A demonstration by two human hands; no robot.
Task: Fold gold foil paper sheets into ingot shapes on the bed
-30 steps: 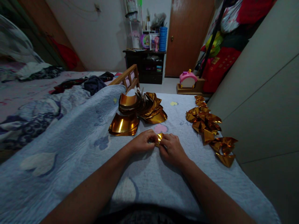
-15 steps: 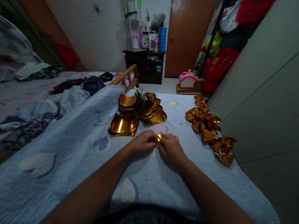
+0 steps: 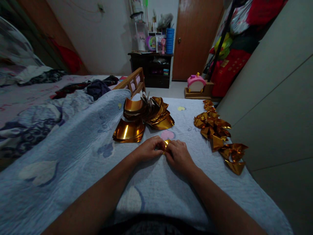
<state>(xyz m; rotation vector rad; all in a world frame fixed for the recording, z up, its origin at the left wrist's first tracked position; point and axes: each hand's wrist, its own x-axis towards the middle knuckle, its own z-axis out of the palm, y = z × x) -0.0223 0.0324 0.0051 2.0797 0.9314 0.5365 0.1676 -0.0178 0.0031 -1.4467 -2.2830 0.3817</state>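
Observation:
A small piece of shiny gold foil paper is pinched between my two hands, low over the blue quilt. My left hand closes on its left side, fingers bent. From the right, my right hand grips the other side with thumb and curled fingers. Most of the piece is hidden behind the fingers. Just beyond my hands lie fanned stacks of gold foil sheets, curved and loose. Several folded gold foil pieces form a row along the right side of the quilt.
The blue quilt with heart patterns covers the surface under my hands. Rumpled clothes and bedding lie at left, near a wooden rail. A pale cabinet borders the right edge. A pink toy stands beyond the far edge.
My right fingers have shifted very slightly on the gold foil paper. Both hands otherwise keep their place, and the stacks and folded pieces stay put.

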